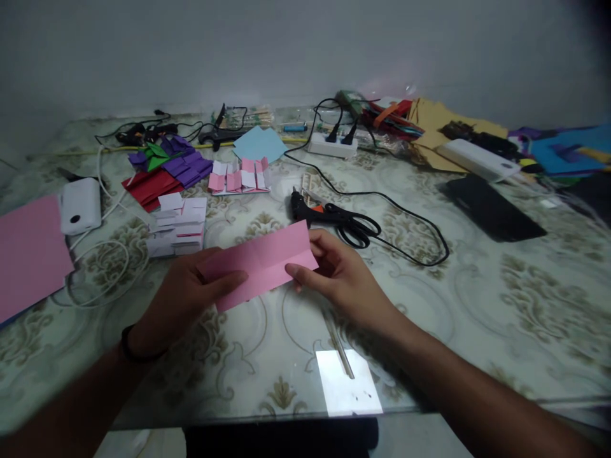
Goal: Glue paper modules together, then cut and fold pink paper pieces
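Note:
A pink paper strip (267, 257) with a lengthwise crease is held above the table's near middle. My left hand (184, 292), with a dark band at the wrist, grips its left end, thumb on top and fingers hidden beneath. At the right end my right hand (341, 270) pinches the strip, thumb in front and fingers behind. Just beyond the paper lie a black glue gun (303, 207) and black-handled scissors (356, 226). Folded white paper pieces (179, 222) sit past my left hand, with pink-and-white folded pieces (241, 177) farther back.
Pink sheets (31, 254) and a white device (81, 205) with a cable lie left. Purple folded paper (188, 166), blue paper (260, 145) and a power strip (333, 145) are at the back. A black phone-like slab (494, 207) lies right.

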Tool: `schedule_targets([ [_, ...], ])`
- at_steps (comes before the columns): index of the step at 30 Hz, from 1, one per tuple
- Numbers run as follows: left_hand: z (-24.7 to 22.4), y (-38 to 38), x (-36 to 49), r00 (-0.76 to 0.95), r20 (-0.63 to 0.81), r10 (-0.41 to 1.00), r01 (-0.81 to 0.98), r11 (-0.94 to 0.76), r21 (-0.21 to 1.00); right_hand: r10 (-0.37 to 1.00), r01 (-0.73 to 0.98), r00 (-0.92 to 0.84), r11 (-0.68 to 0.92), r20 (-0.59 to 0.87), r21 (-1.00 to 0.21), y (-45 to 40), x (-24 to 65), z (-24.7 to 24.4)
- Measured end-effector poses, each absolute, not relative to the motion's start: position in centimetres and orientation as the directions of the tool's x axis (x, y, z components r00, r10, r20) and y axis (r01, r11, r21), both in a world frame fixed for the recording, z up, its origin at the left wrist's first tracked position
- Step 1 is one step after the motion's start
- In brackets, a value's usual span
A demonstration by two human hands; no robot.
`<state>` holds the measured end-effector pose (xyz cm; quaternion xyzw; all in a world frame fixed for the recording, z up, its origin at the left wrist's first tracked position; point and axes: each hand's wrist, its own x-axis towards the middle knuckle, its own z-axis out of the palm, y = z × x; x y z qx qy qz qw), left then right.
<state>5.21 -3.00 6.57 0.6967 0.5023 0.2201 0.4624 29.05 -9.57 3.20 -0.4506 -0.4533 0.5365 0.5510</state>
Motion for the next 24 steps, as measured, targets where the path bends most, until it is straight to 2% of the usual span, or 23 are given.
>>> schedule_targets([
  [3,6.4,-2.9,5.1,0.431,-0.157,0.889,0.539,-0.114,0.834,0.998,-0.202,0.061,0.024,0.012,-0.979,-9.5,29.0,3.2],
  [8,6.1,-2.5,5.0,0.542,-0.270,0.795,0.571,-0.113,0.813,0.996,-0.205,0.092,0.012,-0.007,-0.979,-9.4,29.1,3.4],
  [14,5.9,-2.8,5.4,0.638,-0.409,0.653,0.585,-0.065,0.808,0.997,-0.159,0.015,-0.066,-0.070,-0.985,-9.7,28.7,3.4],
  [20,5.9,-3.9,6.2,0.541,-0.415,0.732,0.653,-0.054,0.756,0.985,-0.136,-0.097,-0.156,-0.143,-0.978,-10.5,27.1,3.2],
  [24,5.8,-4.2,6.0,0.504,-0.374,0.779,0.591,0.005,0.806,0.970,-0.197,-0.197,-0.181,-0.142,-0.964,-10.6,27.4,3.7],
])
